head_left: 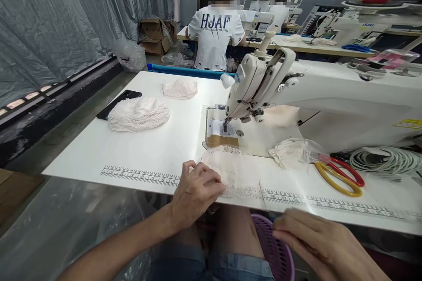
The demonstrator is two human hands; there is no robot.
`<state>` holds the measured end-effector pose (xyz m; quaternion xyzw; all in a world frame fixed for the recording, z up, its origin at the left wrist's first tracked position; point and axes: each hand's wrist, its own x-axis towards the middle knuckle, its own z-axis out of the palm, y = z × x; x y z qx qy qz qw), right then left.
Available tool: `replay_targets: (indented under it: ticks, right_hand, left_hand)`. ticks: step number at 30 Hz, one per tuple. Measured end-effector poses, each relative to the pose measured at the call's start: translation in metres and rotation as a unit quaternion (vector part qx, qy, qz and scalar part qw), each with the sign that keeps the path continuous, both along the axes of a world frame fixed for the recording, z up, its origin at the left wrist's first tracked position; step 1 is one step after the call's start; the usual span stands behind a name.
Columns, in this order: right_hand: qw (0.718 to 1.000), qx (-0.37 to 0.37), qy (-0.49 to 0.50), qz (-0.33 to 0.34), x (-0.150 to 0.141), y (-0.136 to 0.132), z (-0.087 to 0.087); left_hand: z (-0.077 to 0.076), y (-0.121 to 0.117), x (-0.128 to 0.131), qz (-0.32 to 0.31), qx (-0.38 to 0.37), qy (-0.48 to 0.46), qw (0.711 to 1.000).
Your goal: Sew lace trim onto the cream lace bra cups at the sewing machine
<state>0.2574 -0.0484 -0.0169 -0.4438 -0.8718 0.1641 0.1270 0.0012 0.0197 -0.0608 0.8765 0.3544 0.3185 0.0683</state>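
At the far left a grey curtain (pixel 82 13) hangs beside the floor, with part of a cardboard box (pixel 16 191) below it and a clear plastic bag (pixel 130 55) standing past the corner of the white surface (pixel 79 158). On that surface lies a dark phone (pixel 116 101), partly covered by a stack of pale lace-edged pieces (pixel 138 115). Just beyond the stack, to its right, a single pale piece (pixel 180 89) lies apart. A printed ruler scale (pixel 141 175) runs along the near edge.

The left hand (pixel 198 189) is at this edge, fingers bent and held close, their tips touching the left side of a thin lace-trimmed fabric (pixel 239 169); the thumb is mostly hidden, so I cannot tell whether the cloth is pinched. Behind the surface, a person in a white shirt (pixel 214 37) sits facing away.

The fabric lies flat in front of the sewing machine (pixel 250 83), between the needle area and the near edge, a loose thread at its right side. Below the surface is a purple basket (pixel 277 250). The right hand (pixel 316 237), blurred, is just off the edge with its fingers pressed together; whether they pinch anything, I cannot tell. Further right come another lace piece (pixel 290 151), scissors (pixel 357 192) with red and yellow handles, and a coil of pale cord (pixel 385 158).
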Motion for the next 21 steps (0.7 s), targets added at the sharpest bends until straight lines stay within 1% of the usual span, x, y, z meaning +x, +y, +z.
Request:
replay_targets:
  ticks: [3, 5, 8, 12, 17, 21]
  right_hand:
    - [0.997, 0.01, 0.08, 0.002, -0.031, 0.025, 0.006]
    - [0.994, -0.007, 0.111, 0.018, -0.05, 0.044, 0.005]
    - [0.993, -0.026, 0.108, 0.044, -0.067, 0.064, -0.003]
    - [0.993, -0.022, 0.091, 0.072, -0.066, 0.071, -0.005]
    - [0.994, -0.028, 0.058, 0.086, -0.06, 0.067, -0.001]
    - [0.995, -0.025, 0.041, 0.086, -0.061, 0.065, -0.004]
  left_hand:
    - [0.0, -0.005, 0.0, 0.008, 0.061, 0.028, 0.998]
    - [0.001, -0.008, 0.0, 0.008, 0.09, 0.048, 0.995]
    - [0.001, -0.012, 0.001, 0.013, 0.131, 0.058, 0.99]
    - [-0.002, -0.016, 0.001, 0.015, 0.161, 0.065, 0.985]
    - [-0.006, -0.018, 0.002, 0.012, 0.167, 0.065, 0.984]
    - [-0.01, -0.02, 0.001, 0.012, 0.173, 0.059, 0.983]
